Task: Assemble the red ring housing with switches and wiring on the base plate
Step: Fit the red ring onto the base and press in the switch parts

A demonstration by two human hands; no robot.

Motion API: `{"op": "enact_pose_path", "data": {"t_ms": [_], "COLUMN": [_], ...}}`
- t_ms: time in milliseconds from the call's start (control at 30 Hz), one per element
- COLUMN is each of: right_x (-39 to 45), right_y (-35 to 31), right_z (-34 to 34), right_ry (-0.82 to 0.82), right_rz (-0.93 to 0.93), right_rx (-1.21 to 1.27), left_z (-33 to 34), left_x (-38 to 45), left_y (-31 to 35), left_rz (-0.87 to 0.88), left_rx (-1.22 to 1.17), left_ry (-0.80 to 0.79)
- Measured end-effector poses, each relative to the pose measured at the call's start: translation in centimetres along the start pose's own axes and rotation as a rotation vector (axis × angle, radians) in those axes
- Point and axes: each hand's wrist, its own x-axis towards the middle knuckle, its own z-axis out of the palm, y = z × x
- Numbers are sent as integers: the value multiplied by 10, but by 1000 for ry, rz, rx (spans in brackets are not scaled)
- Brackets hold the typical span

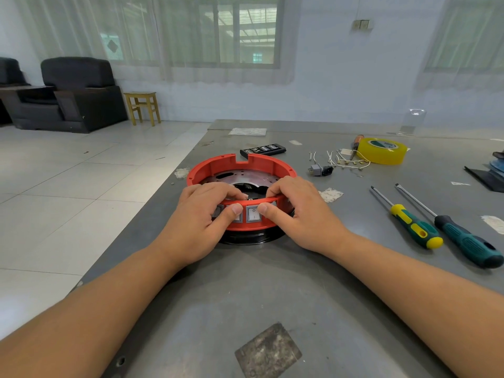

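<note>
Both hands, left (197,214) & right (294,211), grip red plastic ring housing (240,170) w/ grey rocker switches (253,214), fingers curled over rim; wiring likely next.

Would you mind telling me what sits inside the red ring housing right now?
Inside the red ring housing lies a perforated metal plate with a dark central opening. The left hand and right hand grip the near wall, hiding the interior there.
</note>
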Motion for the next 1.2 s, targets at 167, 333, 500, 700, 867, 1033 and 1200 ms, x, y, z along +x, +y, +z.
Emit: {"op": "enact_pose_path", "data": {"t_ms": [167, 333, 500, 700, 867, 1033, 1200], "right_x": [0, 1, 2, -2, -6, -6, 0], "right_y": [1, 0, 0, 4, 8, 15, 43], "right_z": [-1, -1, -1, 1, 4, 1, -8], "right_ry": [-16, -23, -30, -12, -1, 127, 258], "right_rz": [1, 11, 18, -6, -40, -31, 253], "right_rx": [9, 21, 7, -15, -54, -30, -167], "left_z": [-9, -13, -17, -11, -10, -3, 11], "left_x": [1, 4, 7, -1, 0, -1, -1], "left_y": [-4, -2, -5, -10, -10, 7, 39], "left_rz": [14, 10, 12, 35, 70, 54, -1], "left_rx": [-60, -19, -25, -39, 2, 66, 130], "left_ry": [-48, -116, -161, -85, -38, 65, 136]}}
